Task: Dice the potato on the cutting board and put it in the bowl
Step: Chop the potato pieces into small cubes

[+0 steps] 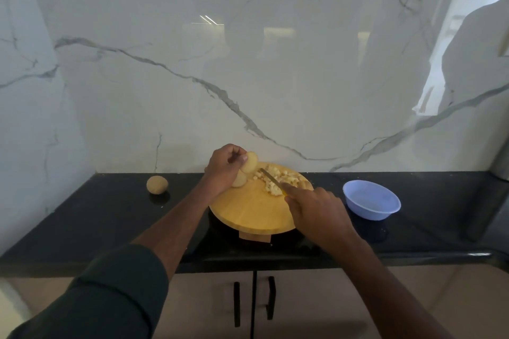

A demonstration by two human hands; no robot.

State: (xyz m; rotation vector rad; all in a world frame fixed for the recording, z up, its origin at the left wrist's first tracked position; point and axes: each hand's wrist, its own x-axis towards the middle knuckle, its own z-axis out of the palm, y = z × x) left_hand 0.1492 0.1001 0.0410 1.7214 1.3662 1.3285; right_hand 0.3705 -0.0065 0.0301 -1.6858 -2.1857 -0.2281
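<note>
Dicing looks partly done: a heap of pale diced potato cubes (278, 177) lies at the upper right of the round wooden cutting board (253, 210), at the frame's centre. The left hand (224, 170) pinches a pale round potato slice (250, 162) lifted above the board; another slice (239, 180) lies beneath. The right hand (316, 208) grips a slim knife (271, 178). Next, the slice should be laid flat and cut. The light blue plastic bowl (371, 203) waits right of the board, on the black desk (96, 215).

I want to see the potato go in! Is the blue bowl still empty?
Empty, as far as it shows. The blue bowl has only bare inside, and the diced potato lies piled on the cutting board.
</note>
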